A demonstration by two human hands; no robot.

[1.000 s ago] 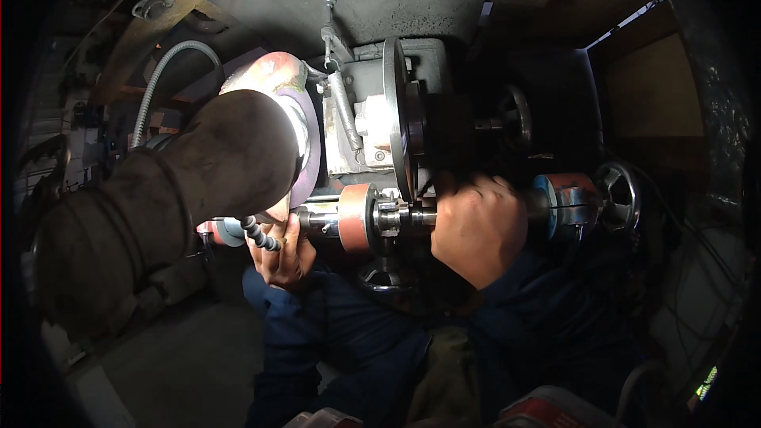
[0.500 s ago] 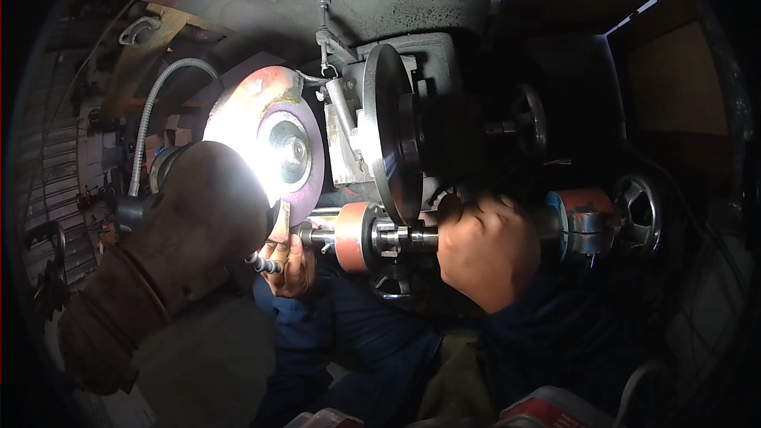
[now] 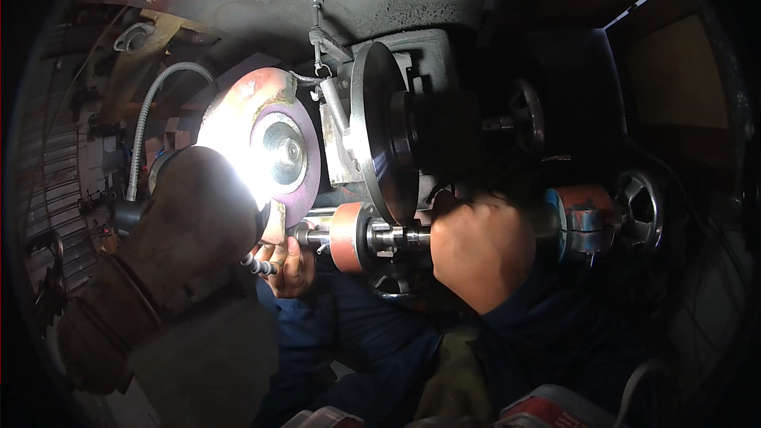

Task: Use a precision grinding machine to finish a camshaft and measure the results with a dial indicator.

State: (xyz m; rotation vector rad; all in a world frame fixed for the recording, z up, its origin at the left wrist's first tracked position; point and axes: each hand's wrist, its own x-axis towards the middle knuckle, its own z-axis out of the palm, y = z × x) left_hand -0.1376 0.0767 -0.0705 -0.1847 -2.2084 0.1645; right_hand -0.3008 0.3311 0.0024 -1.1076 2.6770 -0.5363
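Head view, our left hand (image 3: pixel 292 269) bent-fingered at the left end of the metal shaft (image 3: pixel 416 236), our right hand (image 3: pixel 481 250) curled over it, both grips unclear to us, steel disc (image 3: pixel 376 135) above.

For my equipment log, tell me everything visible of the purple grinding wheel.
The round grinding wheel has a matte purple face around a silvery metal hub. It stands on edge left of the steel disc, its hub side turned rightward. A worn red guard covers its upper edge; glare washes out its left side. A pale wedge sits at its lower rim; contact and any spin are unclear.
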